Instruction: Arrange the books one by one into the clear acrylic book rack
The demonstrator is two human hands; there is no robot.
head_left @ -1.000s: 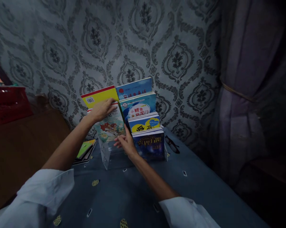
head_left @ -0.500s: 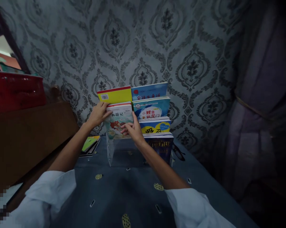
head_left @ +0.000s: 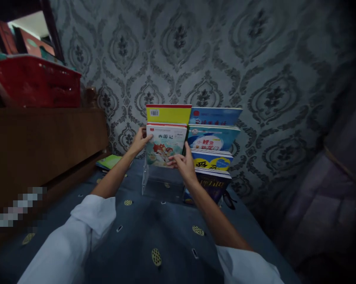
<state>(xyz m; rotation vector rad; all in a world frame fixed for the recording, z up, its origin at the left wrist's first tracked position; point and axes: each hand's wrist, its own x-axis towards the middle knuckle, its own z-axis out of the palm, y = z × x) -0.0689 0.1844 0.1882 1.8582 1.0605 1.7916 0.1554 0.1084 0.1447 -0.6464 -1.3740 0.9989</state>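
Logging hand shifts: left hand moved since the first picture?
Yes, left: the left hand went from the right end of the yellow book to below its left end.

The wallpaper (head_left: 180, 37) has grey damask, the basket (head_left: 44, 81) is red, the curtain (head_left: 316, 197) purplish.

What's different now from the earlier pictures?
The left hand has slid from the upper right of the white-topped book to its left edge, uncovering the title. The view has swung left, showing more of the red basket. The right hand is still at the book's right side, and the blue book at the back stays in place.
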